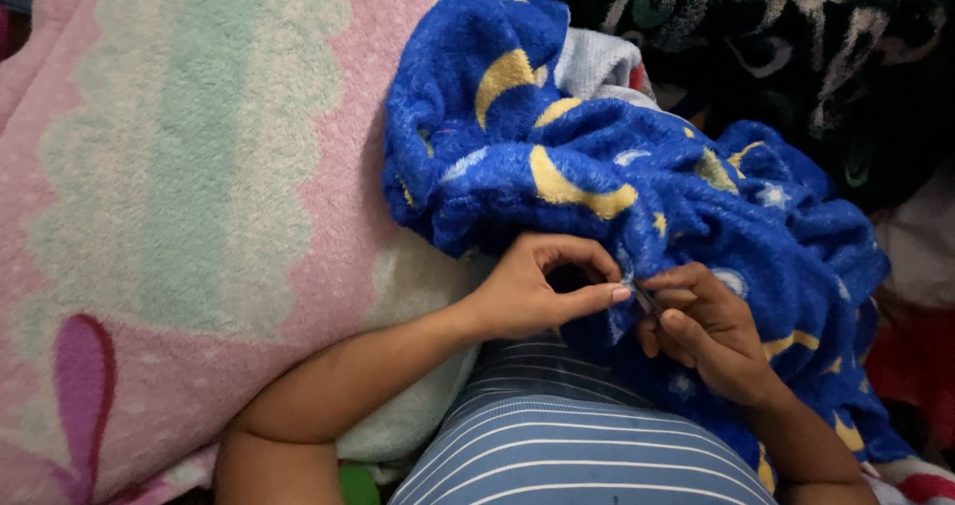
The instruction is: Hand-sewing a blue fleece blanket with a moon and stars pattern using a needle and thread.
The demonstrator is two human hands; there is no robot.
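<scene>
A fluffy blue blanket [597,157] with yellow moons and white stars lies bunched over my lap. My left hand [542,286] pinches its lower edge between thumb and forefinger. Right beside it, my right hand [711,336] grips the same edge, fingers curled, with a small dark thin thing between thumb and finger; what it is cannot be told. The two hands almost touch at the fabric.
A large pink fleece blanket [189,206] with a pale green and cream pattern covers the left. Dark printed cloth [796,47] lies at the top right, red cloth [910,376] at the right edge. My blue-and-white striped garment [557,445] fills the bottom middle.
</scene>
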